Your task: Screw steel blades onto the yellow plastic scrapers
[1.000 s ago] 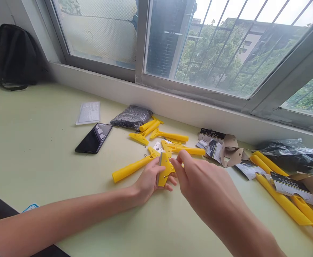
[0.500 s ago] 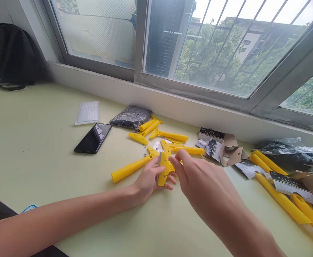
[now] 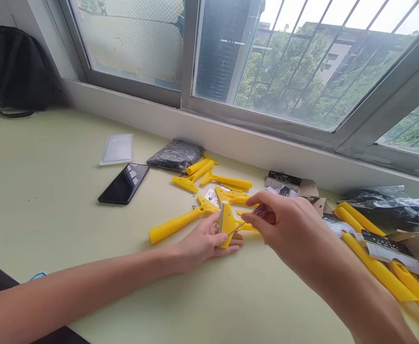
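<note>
My left hand [image 3: 209, 239] grips the head of a yellow scraper [image 3: 228, 220] that has a metal blade along its left side; the thumb presses on its face. In my right hand [image 3: 275, 215] is a thin screwdriver [image 3: 257, 211], its shaft slanting down to the lower screw area of the scraper head. Whether the tip sits in the screw I cannot tell. Beside my left hand lies a yellow scraper handle [image 3: 175, 227]. Just beyond both hands are several more yellow scraper parts [image 3: 232, 182] with small loose screws [image 3: 194, 207] among them.
A black phone [image 3: 123, 184], a clear flat packet [image 3: 118, 149] and a dark plastic bag [image 3: 176, 155] lie further left. Opened cardboard packaging [image 3: 284, 179] and long yellow pieces [image 3: 377, 265] crowd the right side. A black backpack [image 3: 23, 71] stands at the far left, and a window runs behind.
My right hand has shifted right and now shows the screwdriver's shaft and handle. The scraper head in my left hand has moved slightly right and turned a little.
</note>
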The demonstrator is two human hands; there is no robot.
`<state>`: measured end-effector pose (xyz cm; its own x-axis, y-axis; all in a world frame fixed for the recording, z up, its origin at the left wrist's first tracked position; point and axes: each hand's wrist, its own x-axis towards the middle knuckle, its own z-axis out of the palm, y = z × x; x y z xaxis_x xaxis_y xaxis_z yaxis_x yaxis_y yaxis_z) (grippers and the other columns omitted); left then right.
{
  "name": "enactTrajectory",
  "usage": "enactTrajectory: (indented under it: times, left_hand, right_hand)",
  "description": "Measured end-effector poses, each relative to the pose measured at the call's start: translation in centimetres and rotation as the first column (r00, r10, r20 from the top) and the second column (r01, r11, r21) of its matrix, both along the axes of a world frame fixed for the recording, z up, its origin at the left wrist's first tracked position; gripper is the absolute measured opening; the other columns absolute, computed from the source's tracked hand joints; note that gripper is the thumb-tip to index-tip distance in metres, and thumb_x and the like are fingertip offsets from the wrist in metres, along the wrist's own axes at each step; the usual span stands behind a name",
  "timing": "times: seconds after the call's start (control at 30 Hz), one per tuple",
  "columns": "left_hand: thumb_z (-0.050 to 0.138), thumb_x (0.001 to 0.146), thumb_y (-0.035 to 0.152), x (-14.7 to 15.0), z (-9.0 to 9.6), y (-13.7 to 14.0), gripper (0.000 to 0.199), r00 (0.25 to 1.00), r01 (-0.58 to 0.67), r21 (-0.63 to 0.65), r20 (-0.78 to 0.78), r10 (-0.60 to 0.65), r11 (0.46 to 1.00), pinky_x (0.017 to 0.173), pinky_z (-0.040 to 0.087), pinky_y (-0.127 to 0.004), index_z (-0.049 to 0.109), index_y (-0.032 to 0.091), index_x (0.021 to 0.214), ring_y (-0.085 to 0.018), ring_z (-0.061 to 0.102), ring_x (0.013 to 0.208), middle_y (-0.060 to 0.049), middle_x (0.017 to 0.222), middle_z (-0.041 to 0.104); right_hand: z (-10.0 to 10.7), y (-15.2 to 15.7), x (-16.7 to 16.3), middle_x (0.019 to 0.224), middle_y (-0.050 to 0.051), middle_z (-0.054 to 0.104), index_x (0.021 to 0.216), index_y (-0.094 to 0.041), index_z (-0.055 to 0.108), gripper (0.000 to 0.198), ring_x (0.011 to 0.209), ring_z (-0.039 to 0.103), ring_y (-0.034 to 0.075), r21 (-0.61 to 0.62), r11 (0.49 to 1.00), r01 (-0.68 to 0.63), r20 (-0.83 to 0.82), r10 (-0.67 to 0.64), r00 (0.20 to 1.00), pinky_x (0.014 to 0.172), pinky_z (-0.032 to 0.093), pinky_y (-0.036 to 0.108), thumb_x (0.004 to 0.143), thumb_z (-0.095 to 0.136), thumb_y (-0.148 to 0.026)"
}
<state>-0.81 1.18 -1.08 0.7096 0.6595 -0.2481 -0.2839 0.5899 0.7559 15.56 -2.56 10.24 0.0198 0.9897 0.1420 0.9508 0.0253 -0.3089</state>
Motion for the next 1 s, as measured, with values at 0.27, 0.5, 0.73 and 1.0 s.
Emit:
enactTrajectory:
  times: [0.27,0.5,0.73,1.0]
  left_hand:
    - [0.066,0.095,0.031,0.0,-0.5,0.2,0.068,0.986,0.039,0.146,-0.167,-0.014,0.988,0.111,0.048,-0.047,0.034,0.018,0.154,-0.028,0.078,0.099,-0.011,0.094,0.078]
    - [0.063,0.096,0.023,0.3,-0.9,-0.1,0.043,0.987,-0.066,0.148,-0.132,0.086,0.987,0.107,0.052,-0.048,0.047,0.023,0.135,-0.020,0.078,0.078,0.000,0.094,0.056]
    - [0.067,0.094,0.030,0.4,-1.4,-0.3,0.043,0.983,-0.101,0.185,-0.134,0.126,0.978,0.105,0.054,-0.051,0.050,0.023,0.134,-0.019,0.077,0.079,-0.003,0.104,0.052]
    - [0.058,0.098,0.023,0.5,-1.5,-0.3,0.037,0.984,-0.094,0.206,-0.129,0.122,0.974,0.104,0.056,-0.049,0.049,0.023,0.134,-0.017,0.076,0.081,-0.006,0.112,0.054]
  right_hand:
    - [-0.4,-1.0,-0.6,0.050,-0.003,0.056,0.059,-0.021,0.057,0.038,0.048,0.046,0.012,0.024,0.999,-0.022,0.104,0.019,0.994,0.052,0.032,0.028,0.093,0.065,-0.037]
    - [-2.1,-2.5,-0.3,0.072,-0.002,0.066,0.089,-0.022,0.067,0.017,0.061,0.054,0.013,0.122,0.985,-0.122,0.029,0.119,0.992,0.061,0.039,0.026,0.100,0.054,-0.024]
    - [-2.5,-2.3,-1.0,0.068,-0.001,0.064,0.078,-0.022,0.058,0.027,0.059,0.054,0.015,0.035,0.992,-0.119,0.039,0.118,0.992,0.056,0.035,0.027,0.102,0.046,-0.025]
    - [-2.3,-2.6,-1.2,0.077,0.002,0.069,0.093,-0.021,0.063,0.022,0.065,0.061,0.017,0.019,0.994,-0.111,0.038,0.110,0.993,0.062,0.041,0.029,0.103,0.045,-0.029]
